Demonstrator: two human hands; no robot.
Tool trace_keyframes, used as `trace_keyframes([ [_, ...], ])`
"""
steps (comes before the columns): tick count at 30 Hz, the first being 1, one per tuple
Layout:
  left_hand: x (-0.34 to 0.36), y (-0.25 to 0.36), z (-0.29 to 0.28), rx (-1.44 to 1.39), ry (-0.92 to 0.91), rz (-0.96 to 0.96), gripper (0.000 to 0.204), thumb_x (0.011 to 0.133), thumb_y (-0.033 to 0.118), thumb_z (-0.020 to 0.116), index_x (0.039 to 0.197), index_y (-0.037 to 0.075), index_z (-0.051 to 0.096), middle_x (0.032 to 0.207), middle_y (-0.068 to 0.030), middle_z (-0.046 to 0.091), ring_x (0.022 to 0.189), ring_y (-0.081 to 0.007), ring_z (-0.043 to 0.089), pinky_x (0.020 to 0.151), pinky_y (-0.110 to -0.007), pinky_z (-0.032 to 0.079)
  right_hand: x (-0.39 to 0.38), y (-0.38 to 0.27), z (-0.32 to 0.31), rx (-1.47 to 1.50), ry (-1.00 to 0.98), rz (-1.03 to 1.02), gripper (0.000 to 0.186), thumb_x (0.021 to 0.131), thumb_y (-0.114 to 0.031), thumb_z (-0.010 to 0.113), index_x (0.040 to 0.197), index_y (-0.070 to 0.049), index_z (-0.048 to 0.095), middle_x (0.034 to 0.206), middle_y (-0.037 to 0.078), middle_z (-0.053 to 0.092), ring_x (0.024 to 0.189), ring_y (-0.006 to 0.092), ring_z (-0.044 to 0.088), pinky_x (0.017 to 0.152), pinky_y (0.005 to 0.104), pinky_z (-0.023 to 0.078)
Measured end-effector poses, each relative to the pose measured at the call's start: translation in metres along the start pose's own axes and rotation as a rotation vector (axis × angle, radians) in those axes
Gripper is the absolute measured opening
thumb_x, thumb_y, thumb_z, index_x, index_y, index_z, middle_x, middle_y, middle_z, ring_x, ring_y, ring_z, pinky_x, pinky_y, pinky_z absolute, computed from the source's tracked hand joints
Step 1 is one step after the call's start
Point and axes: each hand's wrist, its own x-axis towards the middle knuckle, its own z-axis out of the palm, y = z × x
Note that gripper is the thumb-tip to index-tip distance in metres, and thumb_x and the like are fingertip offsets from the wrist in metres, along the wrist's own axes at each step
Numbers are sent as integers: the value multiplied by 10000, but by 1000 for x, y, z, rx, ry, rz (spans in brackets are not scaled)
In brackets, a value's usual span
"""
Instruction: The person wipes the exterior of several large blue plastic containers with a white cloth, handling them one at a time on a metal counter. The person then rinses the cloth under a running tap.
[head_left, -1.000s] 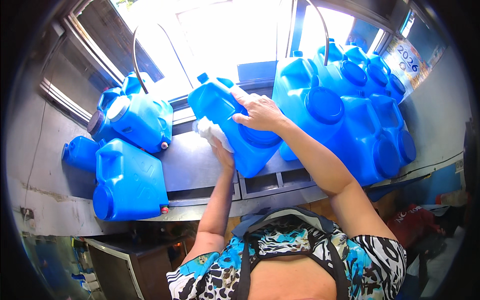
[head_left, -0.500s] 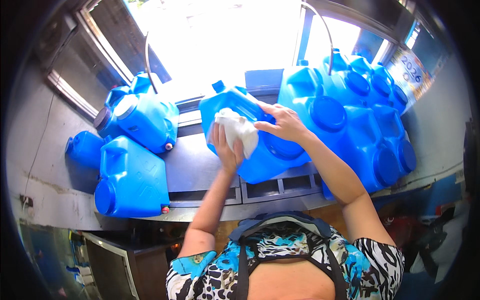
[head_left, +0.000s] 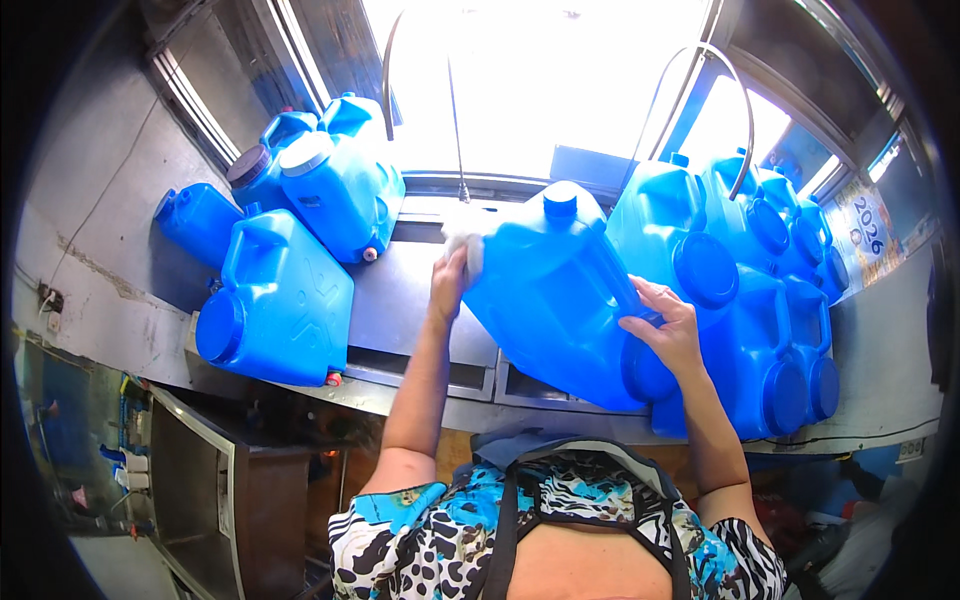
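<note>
A blue plastic jug leans at an angle on the steel counter in front of me, its small cap toward the window and its wide round lid at the lower right. My left hand grips a white cloth against the jug's upper left side. My right hand curls over the jug's right side by the handle, thumb and fingers on the plastic; part of the grip is hidden.
Several blue jugs crowd the right, and several more stand at the left. Curved metal spouts hang before the bright window. Below the counter at lower left is a dark cabinet. A poster is on the right wall.
The middle jug has turned and tilted, its lid shifting lower right. My right hand has moved down and right with it. The cloth has moved to the jug's left side. The view has shifted.
</note>
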Motion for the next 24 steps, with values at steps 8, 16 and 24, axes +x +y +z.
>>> trace_keyframes([
  [8,54,110,42,605,-713,505,545,1075,407,322,1411,60,573,1313,-223,638,1152,-304,653,1023,-386,497,-25,16,-13,33,-111,-117,500,717,-66,871,1194,-6,734,1177,145,736,1087,264,690,931,362,546],
  [16,32,-58,-72,288,-494,-507,589,1083,471,300,1468,68,488,1380,-192,596,1244,-292,599,1067,-417,479,-54,19,-14,58,-43,-81,507,748,-17,833,1240,-5,709,1205,155,729,1099,265,676,975,369,507],
  [24,-42,-187,-32,-516,195,-665,554,1095,425,308,1432,31,503,1370,-189,600,1232,-302,601,1073,-420,476,-29,-27,38,203,102,225,511,826,-41,792,1318,-15,659,1242,159,707,1117,228,674,972,350,528],
])
